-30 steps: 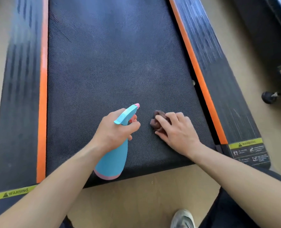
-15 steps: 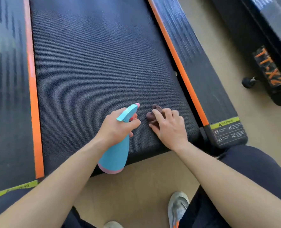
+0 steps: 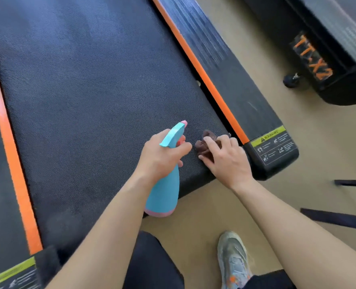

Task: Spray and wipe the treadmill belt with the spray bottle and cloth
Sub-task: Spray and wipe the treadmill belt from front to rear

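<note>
The left hand (image 3: pixel 162 155) is wrapped round the neck of the turquoise plastic spray bottle with pink nozzle and base (image 3: pixel 164 192), nozzle aimed up-frame. The right hand (image 3: pixel 225 159) bunches fingers and thumb over the crumpled brown cloth (image 3: pixel 202 146), pressing it to the black textured treadmill belt (image 3: pixel 89 90) at centre frame. Since a second ago the cloth has slid rightward, now just beside the orange side strip (image 3: pixel 204 76). This near-edge pass looks about done, while the belt up-frame still needs wiping.
</note>
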